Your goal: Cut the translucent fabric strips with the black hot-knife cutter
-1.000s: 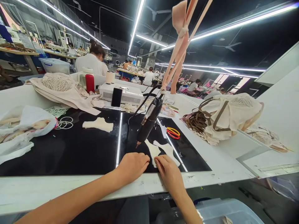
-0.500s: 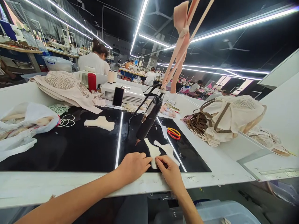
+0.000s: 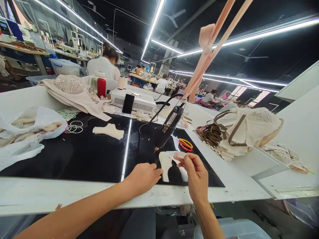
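Note:
My left hand (image 3: 146, 177) lies at the front edge of the black mat (image 3: 84, 156), fingers together, their tips at the left edge of a cream fabric piece (image 3: 165, 167). My right hand (image 3: 196, 172) is raised over the right side of the mat, thumb and fingers pinched on a small pale translucent piece (image 3: 179, 155). Beneath it, a second cream piece (image 3: 183, 173) is partly hidden by the hand. A black handheld tool (image 3: 169, 127) hangs from pink straps (image 3: 205, 54), its tip just above the fabric. Scissors with yellow-red handles (image 3: 185, 145) lie behind my right hand.
Another cream piece (image 3: 108, 131) lies at mid-mat. On the left are a plastic bag (image 3: 30, 127) and beige garments (image 3: 72, 96). A phone (image 3: 128, 104) leans on a white box (image 3: 144, 101). More garments (image 3: 251, 126) are piled right. People sit farther back.
My right hand has lifted from the cream piece and moved right and up, now with a small pale piece in its fingers. The hanging tool has swung right. My left hand has barely moved.

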`<state>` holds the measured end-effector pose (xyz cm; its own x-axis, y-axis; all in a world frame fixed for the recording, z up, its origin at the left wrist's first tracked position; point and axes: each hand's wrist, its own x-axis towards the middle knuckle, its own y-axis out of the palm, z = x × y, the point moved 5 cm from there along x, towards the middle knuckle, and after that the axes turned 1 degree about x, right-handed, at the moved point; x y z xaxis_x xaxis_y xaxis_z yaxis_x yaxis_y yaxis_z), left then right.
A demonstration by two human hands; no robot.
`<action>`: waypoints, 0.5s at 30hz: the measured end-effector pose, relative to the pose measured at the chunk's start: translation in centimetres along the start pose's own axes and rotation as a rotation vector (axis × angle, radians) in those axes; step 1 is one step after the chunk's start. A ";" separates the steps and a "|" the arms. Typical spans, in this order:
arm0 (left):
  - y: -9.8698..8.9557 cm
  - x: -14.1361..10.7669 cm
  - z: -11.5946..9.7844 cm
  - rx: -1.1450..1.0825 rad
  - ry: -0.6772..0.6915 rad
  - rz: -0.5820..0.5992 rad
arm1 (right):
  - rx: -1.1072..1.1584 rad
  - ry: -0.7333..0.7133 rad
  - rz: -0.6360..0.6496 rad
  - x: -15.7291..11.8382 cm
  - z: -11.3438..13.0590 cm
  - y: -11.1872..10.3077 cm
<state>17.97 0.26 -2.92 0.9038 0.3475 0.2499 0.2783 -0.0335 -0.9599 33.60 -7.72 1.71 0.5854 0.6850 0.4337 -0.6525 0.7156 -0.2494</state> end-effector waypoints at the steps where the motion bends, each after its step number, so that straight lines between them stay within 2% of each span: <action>1: 0.0 0.0 0.0 -0.006 -0.002 -0.005 | 0.000 -0.044 -0.031 -0.2 0.7 -0.3; 6: 0.4 0.0 0.2 -0.061 -0.017 -0.017 | -0.024 -0.222 -0.062 -1.6 3.4 -0.8; 12: 0.7 0.1 0.5 -0.210 -0.052 -0.005 | -0.038 -0.314 -0.059 -2.1 4.5 -1.1; 15: 0.5 0.1 1.1 -0.361 -0.094 -0.004 | -0.052 -0.402 0.080 -2.9 5.4 -0.9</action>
<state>17.81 1.30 -3.50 0.8732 0.4325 0.2248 0.3939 -0.3546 -0.8480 29.92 -11.10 5.35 0.2923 0.6378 0.7126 -0.6570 0.6753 -0.3350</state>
